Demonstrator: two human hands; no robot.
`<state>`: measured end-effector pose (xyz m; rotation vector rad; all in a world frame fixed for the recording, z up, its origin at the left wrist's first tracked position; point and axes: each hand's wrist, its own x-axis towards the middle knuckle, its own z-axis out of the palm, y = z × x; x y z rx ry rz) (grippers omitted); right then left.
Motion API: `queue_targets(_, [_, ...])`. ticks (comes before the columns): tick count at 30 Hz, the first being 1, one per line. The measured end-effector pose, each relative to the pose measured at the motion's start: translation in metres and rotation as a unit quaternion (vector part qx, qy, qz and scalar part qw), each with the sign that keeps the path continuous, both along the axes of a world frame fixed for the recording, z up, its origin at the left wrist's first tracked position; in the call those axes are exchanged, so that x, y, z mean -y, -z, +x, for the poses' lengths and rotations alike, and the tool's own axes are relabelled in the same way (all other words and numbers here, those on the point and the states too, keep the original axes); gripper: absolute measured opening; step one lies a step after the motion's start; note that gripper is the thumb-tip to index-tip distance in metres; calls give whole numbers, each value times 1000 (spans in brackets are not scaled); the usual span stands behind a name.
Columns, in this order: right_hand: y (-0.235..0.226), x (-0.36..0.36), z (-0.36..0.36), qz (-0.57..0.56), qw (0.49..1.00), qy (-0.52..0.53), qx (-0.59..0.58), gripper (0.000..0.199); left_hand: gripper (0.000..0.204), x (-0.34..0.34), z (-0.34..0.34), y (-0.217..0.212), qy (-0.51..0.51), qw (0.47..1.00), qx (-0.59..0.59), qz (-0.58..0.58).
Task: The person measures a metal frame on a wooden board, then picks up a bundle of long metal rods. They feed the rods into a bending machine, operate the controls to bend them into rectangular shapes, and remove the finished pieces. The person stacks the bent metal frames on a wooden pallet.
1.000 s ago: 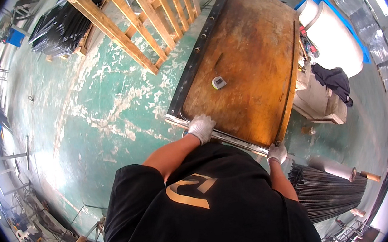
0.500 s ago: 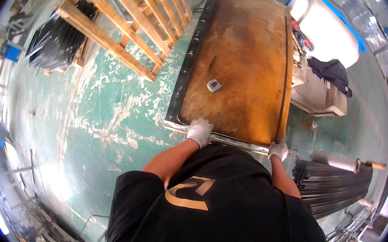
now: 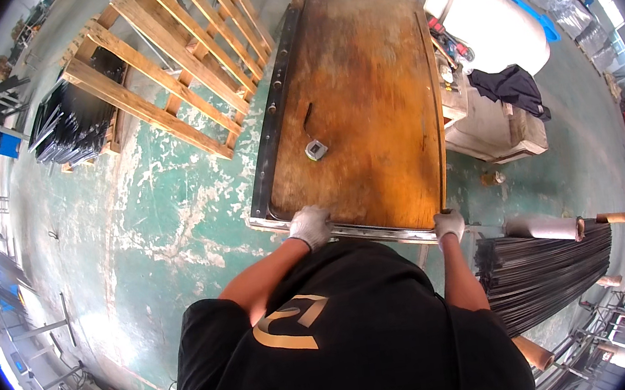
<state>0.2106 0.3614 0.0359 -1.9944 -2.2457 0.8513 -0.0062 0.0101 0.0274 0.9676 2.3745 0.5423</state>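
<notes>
A: Left hand (image 3: 310,226), gloved: closed over metal bar (image 3: 378,230) along near edge of desk (image 3: 363,97).
B: Right hand (image 3: 449,224), gloved: gripping same bar at right corner.
A: Farther back on desk: tape measure (image 3: 315,149). Far right: bundle of black rods (image 3: 545,276).

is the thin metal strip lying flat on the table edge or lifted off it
Lying flat: the thin metal strip rests along the brown wooden table's near edge, with the gloved left hand and right hand on it.
</notes>
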Motion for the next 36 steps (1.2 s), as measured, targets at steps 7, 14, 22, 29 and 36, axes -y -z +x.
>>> queue_targets(7, [-170,49,-32,-243,868,-107,-420,33,34,-48,8,-140,14,966,155,205])
queue_targets(14, [-266,129,-138,-380,670,-271,-578,44,26,-31,-2,-283,-38,909,130,394])
queue_targets(22, [-76,161,-221,-98,866,-431,-236,47,50,-5,-62,-417,-179,710,10,681])
queue_targets(29, [-59,147,-197,-733,433,7,-525,38,36,58,-64,-414,-99,551,217,800])
queue_targets(36, [29,6,-122,-89,930,18,-357,45,19,67,-89,-190,-505,581,256,585])
